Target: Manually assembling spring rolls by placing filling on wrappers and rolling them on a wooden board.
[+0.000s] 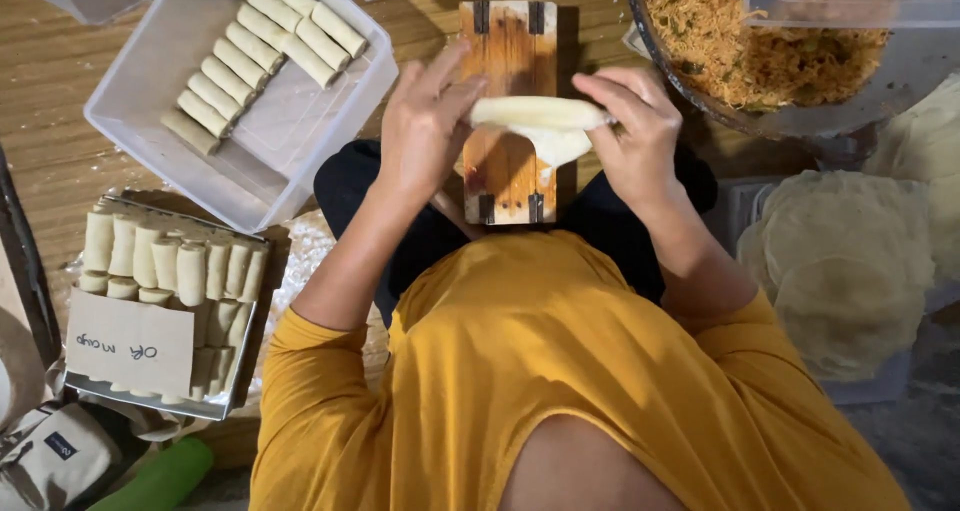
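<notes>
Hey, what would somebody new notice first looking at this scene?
Probably the left hand and right hand rolling a pale spring roll on a small wooden board at centre. Finished rolls line a clear tub at upper left, and a bowl of shredded filling sits upper right.

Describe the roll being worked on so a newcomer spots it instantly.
Find the wooden board in the middle, below the bowl of shredded filling. Across it lies the roll, pinched between the left hand and right hand. Unlike the boxed rolls, its wrapper flap hangs loose.
</notes>
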